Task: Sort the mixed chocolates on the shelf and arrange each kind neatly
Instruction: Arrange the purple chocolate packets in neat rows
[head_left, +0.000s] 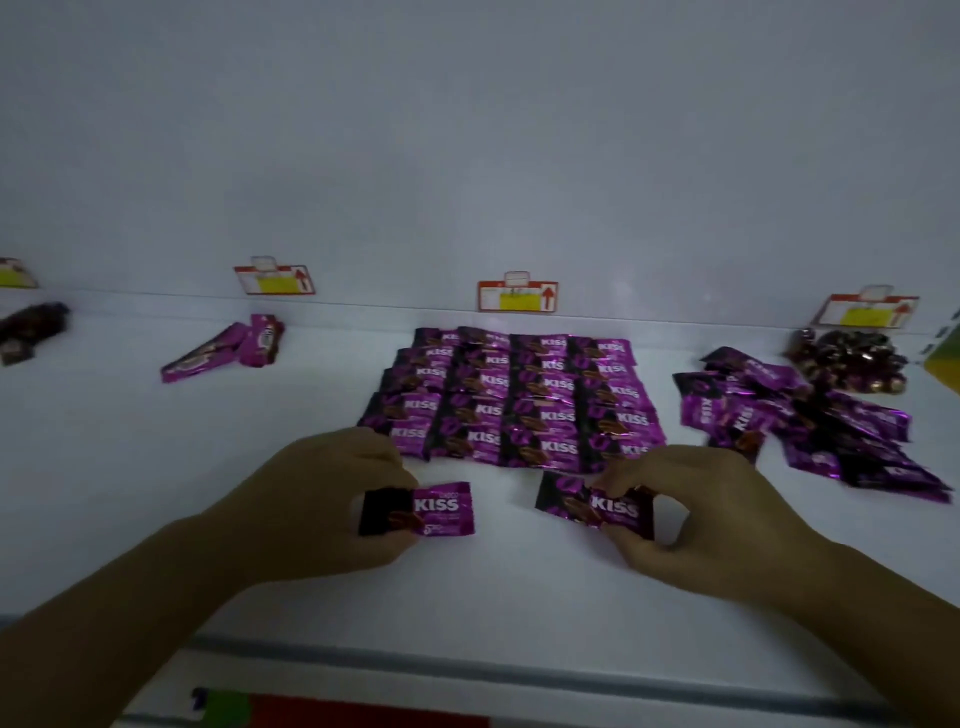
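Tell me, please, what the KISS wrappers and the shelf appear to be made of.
KISS wrappers: probably metallised plastic film, glossy; they glint and crinkle at the edges. Shelf: smooth matte white, perhaps painted metal or laminate; I cannot tell which.

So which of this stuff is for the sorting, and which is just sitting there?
For the job:
left hand pinching the left packet
right hand pinching the right packet
neat rows
messy purple heap
brown sweets
small purple bunch
dark sweets

Just there:
price tags
green box at the right edge
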